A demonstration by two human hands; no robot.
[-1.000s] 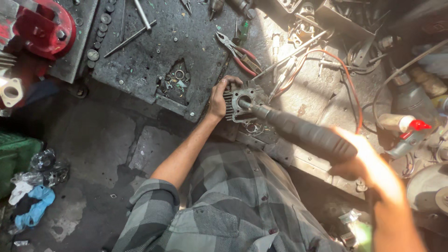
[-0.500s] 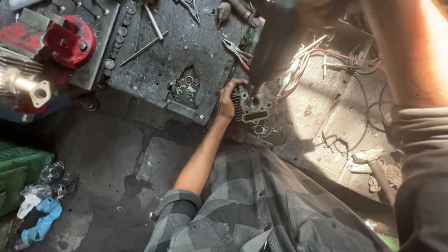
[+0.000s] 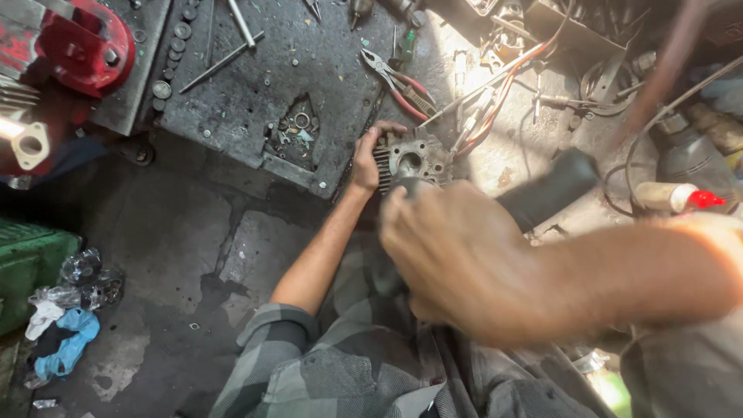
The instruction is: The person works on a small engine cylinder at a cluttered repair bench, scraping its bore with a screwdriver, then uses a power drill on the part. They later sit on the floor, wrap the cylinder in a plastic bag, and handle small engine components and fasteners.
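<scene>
The left hand (image 3: 365, 159) is wrapped over the finned side of a grey cast engine cylinder head (image 3: 409, 160), fingers curled on its top edge and thumb low against the fins, holding it on the bright concrete floor (image 3: 526, 159) just off the lower right corner of a dark steel work plate (image 3: 263, 85). The right hand (image 3: 453, 259), blurred and close to the camera, is closed around the near end of a black-handled tool (image 3: 546, 193) whose head meets the cylinder head's round bore; how tightly the fingers close cannot be told through the blur. Red-handled pliers (image 3: 398, 81) lie at the plate's right edge, just above the cylinder head. A tangle of wires (image 3: 503, 73) lies right of the pliers. A white bottle with a red cap (image 3: 673, 197) lies near the right border. A red engine housing (image 3: 81, 42) sits at the plate's upper left corner, and a blue rag (image 3: 70, 344) lies on the floor at lower left
</scene>
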